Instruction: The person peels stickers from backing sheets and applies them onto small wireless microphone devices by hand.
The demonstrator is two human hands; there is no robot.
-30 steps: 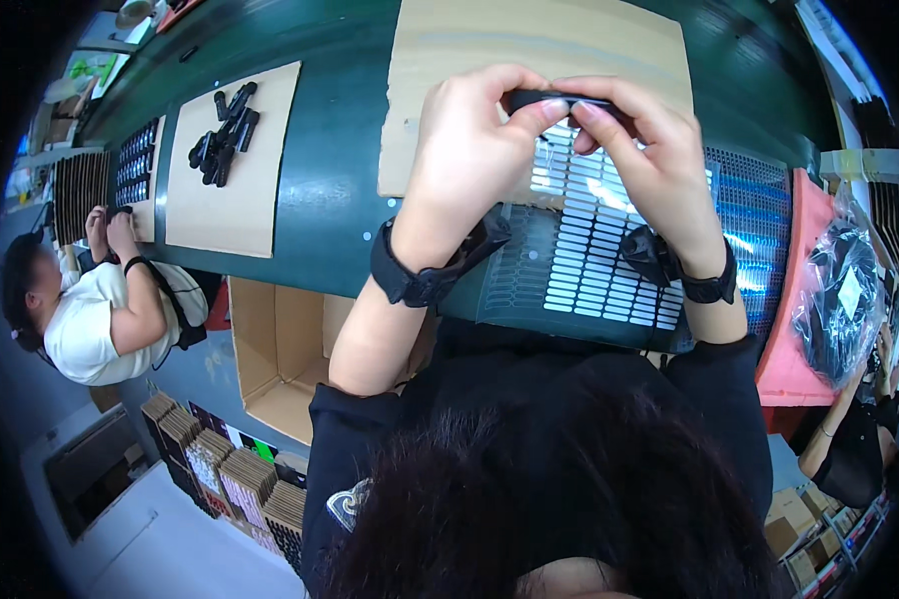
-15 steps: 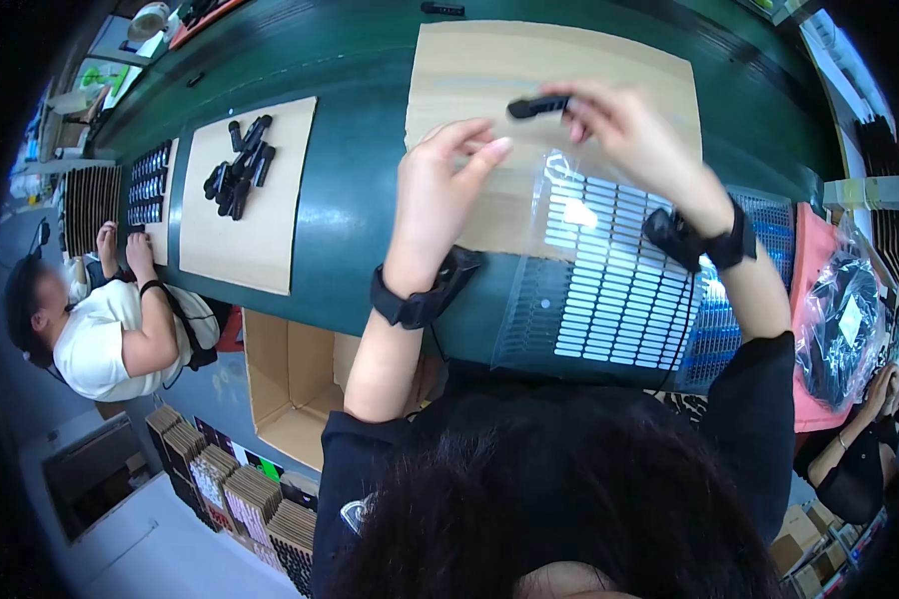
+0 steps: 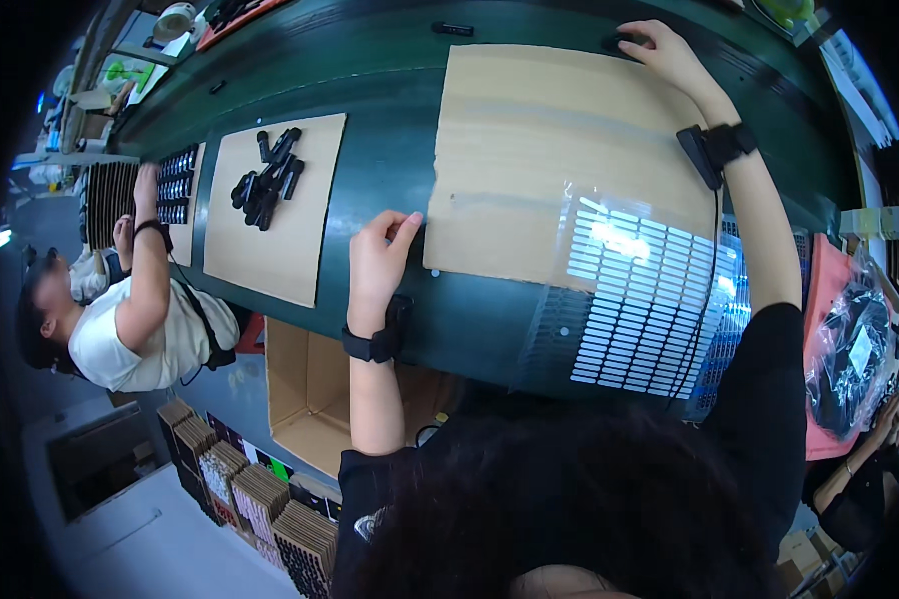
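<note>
Left hand [image 3: 378,262] near the body, fingers loosely curled, thumb raised, forearm upright from the lower edge, right arm fully extended forward, right hand [image 3: 662,52] palm down, fingers bent, both wrists banded

I note a cardboard sheet [image 3: 559,150] lying on the workbench [image 3: 390,150] directly ahead of me. My left hand [image 3: 380,262] rests at its near left corner; my right hand [image 3: 664,55] sits at its far right corner, over a small dark part [image 3: 619,43]. A clear slotted tray [image 3: 649,299] overlaps the sheet's near right portion. To the left lies a second cardboard sheet [image 3: 275,215] carrying a pile of dark parts [image 3: 268,180], with a filled tray [image 3: 175,187] further left, where another person [image 3: 130,319] sits. An open carton [image 3: 315,394] stands below the bench edge, near my left forearm. A bag of parts [image 3: 854,359] lies at my right.
</note>
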